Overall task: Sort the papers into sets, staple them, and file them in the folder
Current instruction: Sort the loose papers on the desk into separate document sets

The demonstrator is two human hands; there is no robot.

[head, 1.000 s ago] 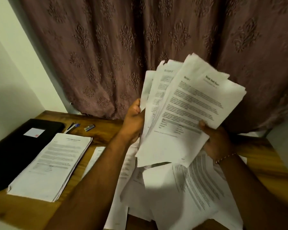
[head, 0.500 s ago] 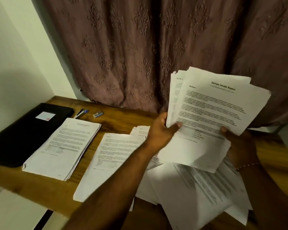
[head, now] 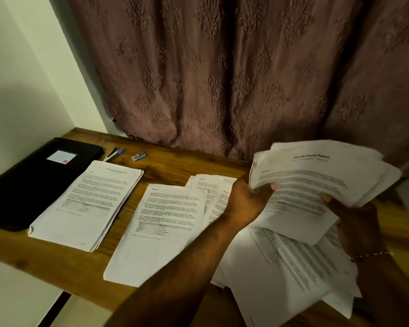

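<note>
The left hand (head: 248, 199) and right hand (head: 354, 215) grip a fanned sheaf of papers (head: 316, 180), fingers clamped on it, above loose sheets (head: 281, 267) at the tabletop's (head: 175, 166) right; its heading is blurred, unreadable. The black folder (head: 33, 180) lies far left

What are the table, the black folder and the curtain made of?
The table looks like varnished wood: brown grain streaks with a soft shine. The folder seems to be black plastic or faux leather, smooth and matte; hard to tell which. The curtain is woven cloth, dull mauve-brown, hanging in folds with a raised leafy pattern.
</note>
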